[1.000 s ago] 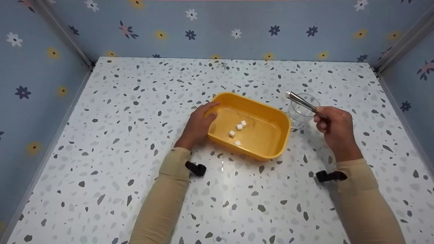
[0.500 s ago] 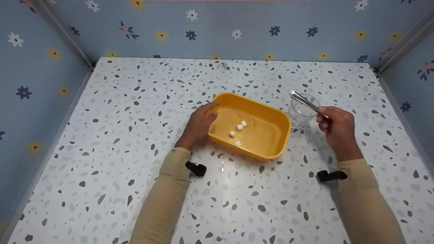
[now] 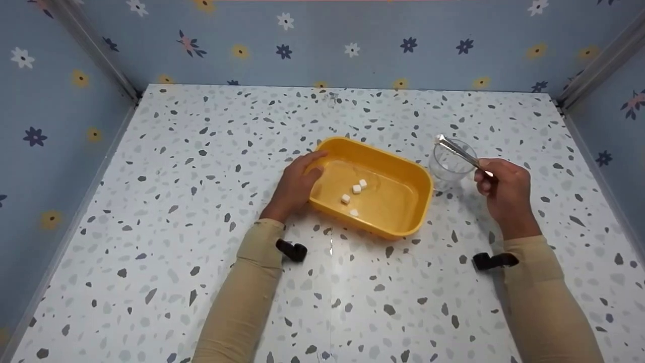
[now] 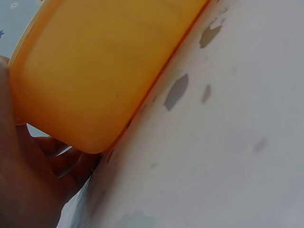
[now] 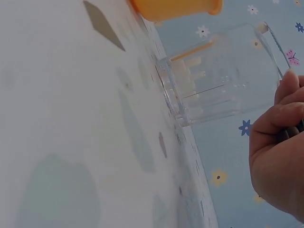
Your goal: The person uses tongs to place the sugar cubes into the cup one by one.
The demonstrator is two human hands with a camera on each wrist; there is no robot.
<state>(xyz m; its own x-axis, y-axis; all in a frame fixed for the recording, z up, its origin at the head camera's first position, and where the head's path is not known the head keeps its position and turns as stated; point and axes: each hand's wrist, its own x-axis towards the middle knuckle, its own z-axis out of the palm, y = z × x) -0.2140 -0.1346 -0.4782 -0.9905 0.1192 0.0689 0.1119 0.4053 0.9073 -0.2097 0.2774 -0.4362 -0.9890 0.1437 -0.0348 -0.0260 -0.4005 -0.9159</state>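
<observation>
My left hand (image 3: pixel 297 184) grips the left end of a yellow plastic basin (image 3: pixel 390 161), with thumb and a finger over its rim. In the left wrist view more fingers curl beneath the basin's corner. Several small white cubes (image 3: pixel 357 189) lie on the basin's floor. My right hand (image 3: pixel 509 194) pinches metal tongs (image 3: pixel 463 154) near their back end. At the tongs' tips is a small white cube (image 3: pixel 440 138), over the far rim of a clear glass (image 3: pixel 446 174). Pale pieces (image 5: pixel 190 71) show at the glass's bottom in the right wrist view.
The glass stands upright just right of the basin, on a white speckled table (image 3: pixel 201 166). Blue flowered panels (image 3: pixel 322 40) enclose the table at the back and both sides. Black wrist mounts (image 3: pixel 292 250) stick out from both sleeves.
My right hand has shifted slightly to the right, bringing the tongs and cube from left of the glass to its rim. The left hand and basin have stayed put.
</observation>
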